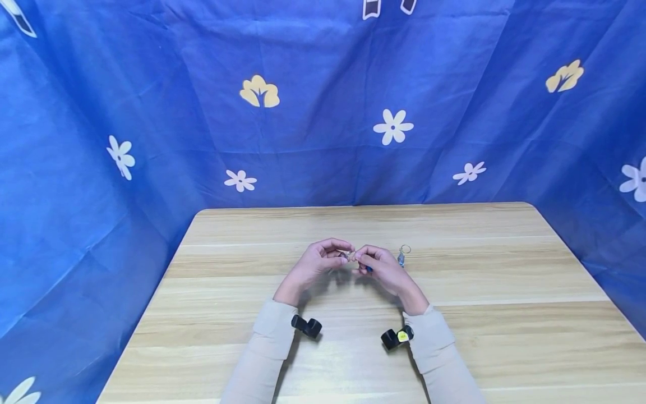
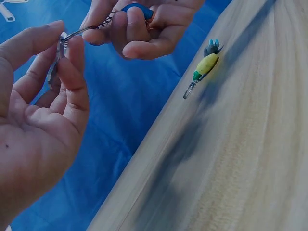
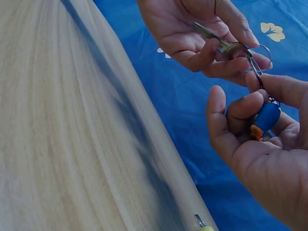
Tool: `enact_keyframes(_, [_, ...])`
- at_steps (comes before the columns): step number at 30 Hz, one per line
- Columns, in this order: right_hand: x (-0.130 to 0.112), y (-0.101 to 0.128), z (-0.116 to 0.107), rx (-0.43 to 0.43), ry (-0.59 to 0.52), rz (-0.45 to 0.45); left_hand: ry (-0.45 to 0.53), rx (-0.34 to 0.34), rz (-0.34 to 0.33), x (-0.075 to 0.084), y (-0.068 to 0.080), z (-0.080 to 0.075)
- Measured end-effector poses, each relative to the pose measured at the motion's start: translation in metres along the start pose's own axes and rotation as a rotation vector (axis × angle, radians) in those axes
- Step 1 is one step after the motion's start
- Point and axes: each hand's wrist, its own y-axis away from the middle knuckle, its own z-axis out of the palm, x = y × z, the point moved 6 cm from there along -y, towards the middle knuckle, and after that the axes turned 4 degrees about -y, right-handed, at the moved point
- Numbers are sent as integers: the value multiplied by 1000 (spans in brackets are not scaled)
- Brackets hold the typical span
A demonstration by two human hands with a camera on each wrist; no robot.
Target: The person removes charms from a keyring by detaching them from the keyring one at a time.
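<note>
In the head view, my left hand [image 1: 323, 261] and right hand [image 1: 381, 269] meet above the table. Thumb and fingers of the left hand [image 3: 202, 38] pinch a metal key [image 3: 224, 45] by its head, where a split ring [image 3: 256, 74] passes through. The right hand [image 3: 269, 163] grips the ring's other side between thumb and forefinger. From that ring a short chain leads to a blue charm [image 3: 267, 118] with an orange end, tucked against the right hand's curled fingers. On the table, beyond the right hand, lies another keychain [image 2: 207, 65] with a yellow body, green top and small ring.
The light wood table [image 1: 227, 336] ends at a far edge before a blue cloth [image 1: 323, 129] printed with flowers. More cloth hangs along both sides. Black wrist cameras [image 1: 308, 326] sit on the pale sleeves [image 1: 262, 359].
</note>
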Motion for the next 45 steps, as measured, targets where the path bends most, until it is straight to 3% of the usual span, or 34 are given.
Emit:
enact_keyframes(8, [-5,1,-1,-10,23,-34,-45,14,-38,-1,0,-1])
enact_keyframes(18, [-8,2,-4,7,26,-49,38,34,-64,-3,0,-2])
enact_keyframes(27, [-9,3,-5,11,-2,-55,42,29,-79,-3,2,-1])
enact_keyframes(38, [-11,4,-6,38,21,-48,40,-18,-71,-4,1,0])
enact_keyframes(45, [-11,3,-8,65,60,-47,21,-89,-17,0,4,3])
